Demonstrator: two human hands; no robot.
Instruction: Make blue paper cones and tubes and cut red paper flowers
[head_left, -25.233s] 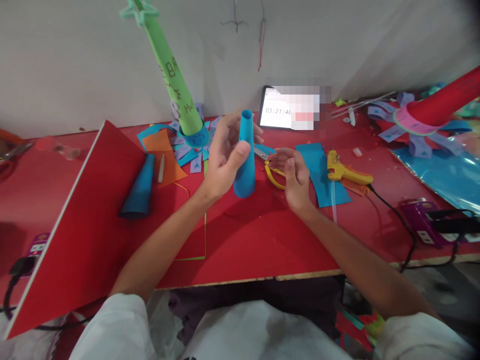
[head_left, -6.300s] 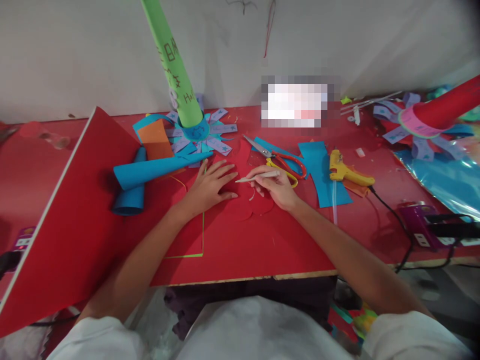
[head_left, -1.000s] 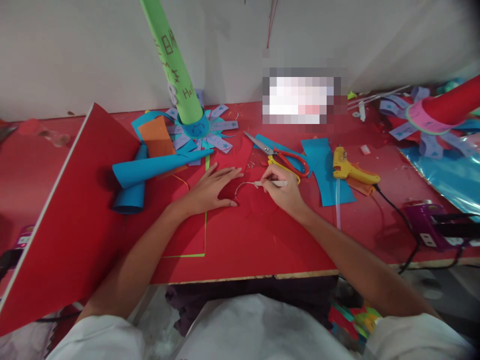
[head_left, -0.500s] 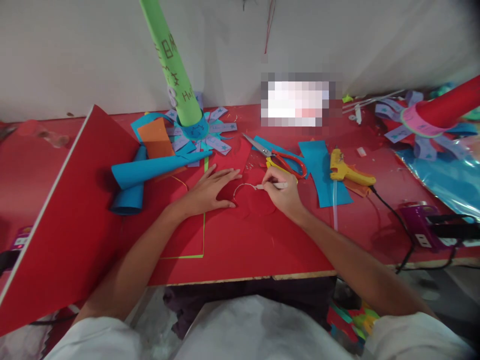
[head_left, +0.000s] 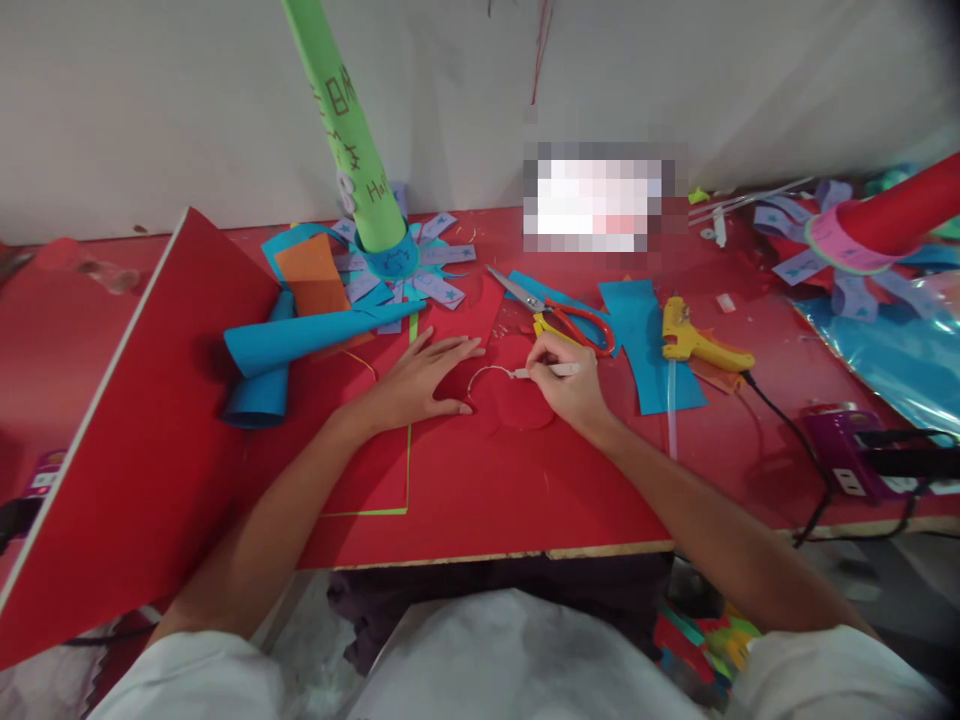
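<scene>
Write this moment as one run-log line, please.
left hand: spread flat beside pale curved line | right hand: gripping white pen, tip at that line | red-handled scissors: lying beyond right hand

Craft workspace: glue gun (head_left: 701,347), scissors (head_left: 535,303).

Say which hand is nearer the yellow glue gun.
Right. The right hand, holding a white pen-like tool, is left of the glue gun; the left hand lies farther left.
</scene>
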